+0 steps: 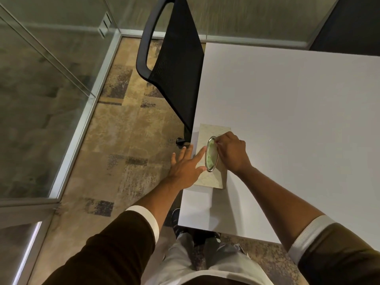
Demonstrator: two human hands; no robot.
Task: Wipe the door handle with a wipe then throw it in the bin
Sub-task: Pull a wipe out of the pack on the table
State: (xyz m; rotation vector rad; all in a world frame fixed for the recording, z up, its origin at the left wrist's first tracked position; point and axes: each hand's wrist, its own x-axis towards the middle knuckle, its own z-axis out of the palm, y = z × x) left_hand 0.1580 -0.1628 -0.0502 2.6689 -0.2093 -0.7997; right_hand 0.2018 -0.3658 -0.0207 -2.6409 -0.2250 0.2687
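Observation:
A beige marbled wipe box lies on the white table near its left edge. Its top has an oval opening with a metal rim, and a pale green wipe shows inside. My left hand rests flat on the box's left side with its fingers spread, holding nothing. My right hand is over the right side of the opening. Its fingertips are pinched on a small pale bit of wipe at the opening's far end. No door handle or bin is in view.
A black mesh office chair stands against the table's left edge, just beyond the box. Glass partitions with metal frames run along the left and the back. Patterned carpet lies between the glass and the table.

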